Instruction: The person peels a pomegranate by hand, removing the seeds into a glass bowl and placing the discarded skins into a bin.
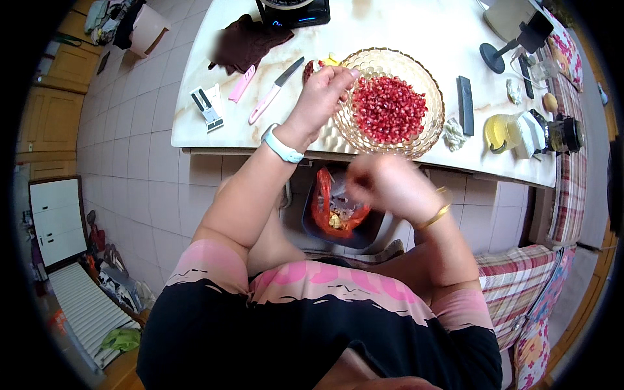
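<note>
A wide amber glass plate (434,81) lies near the table's front edge, with a heap of red pomegranate seeds (390,109) on it. Over the plate's left rim is my left hand (323,94), its fingers closed together; whatever they hold, if anything, is hidden. My right hand (389,184) is in front of the table edge, above a dark bin (365,240) lined with a red plastic bag (323,195). Motion smears its fingers. Partly behind my left hand is a dark red piece (310,69), perhaps pomegranate, beside something yellow (332,59).
Left of the plate lie a pink-handled knife (276,91), a pink sheath (242,84), a white stand (208,109) and a dark cloth (250,42). To the right are a dark bar (465,105), crumpled tissue (455,134), a yellow-filled glass pitcher (500,133) and a phone stand (494,58).
</note>
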Motion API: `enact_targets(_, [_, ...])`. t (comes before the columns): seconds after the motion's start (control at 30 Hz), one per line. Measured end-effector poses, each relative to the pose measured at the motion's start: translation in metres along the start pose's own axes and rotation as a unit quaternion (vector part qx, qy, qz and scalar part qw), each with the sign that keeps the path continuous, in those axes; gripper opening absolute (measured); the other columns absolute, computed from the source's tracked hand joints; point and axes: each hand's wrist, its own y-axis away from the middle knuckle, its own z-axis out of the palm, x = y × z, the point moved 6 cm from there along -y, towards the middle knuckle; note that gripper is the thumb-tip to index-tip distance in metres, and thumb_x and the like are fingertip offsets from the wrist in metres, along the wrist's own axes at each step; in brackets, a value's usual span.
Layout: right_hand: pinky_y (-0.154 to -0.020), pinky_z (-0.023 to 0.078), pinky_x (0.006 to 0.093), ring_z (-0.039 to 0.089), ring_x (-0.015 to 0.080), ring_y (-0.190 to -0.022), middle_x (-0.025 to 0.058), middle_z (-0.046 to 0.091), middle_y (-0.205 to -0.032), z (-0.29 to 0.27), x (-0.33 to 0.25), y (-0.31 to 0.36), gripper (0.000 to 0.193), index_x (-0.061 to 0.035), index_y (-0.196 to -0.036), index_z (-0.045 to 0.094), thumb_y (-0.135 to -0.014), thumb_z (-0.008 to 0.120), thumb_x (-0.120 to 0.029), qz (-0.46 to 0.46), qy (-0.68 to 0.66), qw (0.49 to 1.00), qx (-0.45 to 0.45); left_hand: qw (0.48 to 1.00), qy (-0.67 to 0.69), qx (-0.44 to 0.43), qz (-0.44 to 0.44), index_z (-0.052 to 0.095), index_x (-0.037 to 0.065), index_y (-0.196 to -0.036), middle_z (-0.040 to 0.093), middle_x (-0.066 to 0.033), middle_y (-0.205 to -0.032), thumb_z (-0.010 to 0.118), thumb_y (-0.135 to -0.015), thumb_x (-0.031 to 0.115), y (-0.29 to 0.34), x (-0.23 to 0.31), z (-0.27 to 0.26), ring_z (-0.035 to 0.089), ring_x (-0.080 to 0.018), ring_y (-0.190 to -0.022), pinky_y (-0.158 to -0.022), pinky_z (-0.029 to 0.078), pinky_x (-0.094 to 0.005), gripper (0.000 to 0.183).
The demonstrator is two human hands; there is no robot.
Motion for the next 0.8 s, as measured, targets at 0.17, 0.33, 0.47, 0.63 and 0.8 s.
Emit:
enact_targets(0.17, [-0.060,0.055,0.0416,0.070,0.0308,-0.067,0.0143,0.068,-0.068,0.125,0.024,0.005,0.010,-0.0068,-0.072,0.070,-0.073,0.068,-0.017,-0.049,0.216,0.973,-0.072,0.996,0.080,-0.037,-0.022,0.060,0.002,-0.126,0.062,-0.0024,-0.106,0.050,-0.102,0.026,0.002,0.003,0.006,0.056,-0.0078,-0.087,-0.070,0.044,-0.0218,0.035])
enact_targets(0.33, [-0.058,0.056,0.0380,0.071,0.0277,-0.066,0.0124,0.069,-0.069,0.172,0.076,0.007,0.012,-0.0083,-0.071,0.072,-0.076,0.064,-0.015,-0.015,0.276,0.956,-0.100,0.989,0.122,-0.081,-0.012,0.057,-0.001,-0.133,0.064,-0.0083,-0.119,0.042,-0.101,0.013,-0.001,-0.003,0.018,0.061,-0.0135,-0.102,-0.086,0.050,-0.0314,0.038])
enact_targets(0.47, [-0.060,0.058,0.0390,0.073,0.0286,-0.073,0.0129,0.071,-0.077,0.140,0.061,-0.011,0.012,-0.0077,-0.076,0.072,-0.081,0.064,-0.014,-0.013,0.279,0.956,-0.090,0.985,0.151,-0.081,-0.010,0.057,-0.003,-0.131,0.063,-0.0111,-0.119,0.043,-0.100,0.004,-0.005,-0.008,0.020,0.062,-0.0151,-0.103,-0.092,0.053,-0.0353,0.035])
enact_targets(0.63, [-0.067,0.057,0.0399,0.071,0.0310,-0.076,0.0167,0.069,-0.077,0.105,0.042,-0.013,0.008,-0.0037,-0.080,0.068,-0.079,0.066,-0.011,-0.054,0.124,0.990,-0.028,0.987,0.150,-0.055,-0.028,0.057,-0.002,-0.129,0.065,-0.0098,-0.115,0.053,-0.100,0.005,-0.001,-0.002,0.028,0.065,-0.0145,-0.102,-0.088,0.057,-0.0308,0.030])
enact_targets(0.8, [-0.073,0.055,0.0399,0.069,0.0305,-0.076,0.0177,0.069,-0.084,0.027,-0.003,-0.016,0.018,0.0006,-0.090,0.066,-0.078,0.076,-0.009,-0.078,-0.156,0.982,-0.070,0.986,0.158,-0.054,-0.027,0.055,0.001,-0.127,0.066,-0.0072,-0.110,0.061,-0.098,0.009,-0.002,-0.008,0.030,0.067,-0.0136,-0.098,-0.084,0.060,-0.0277,0.031])
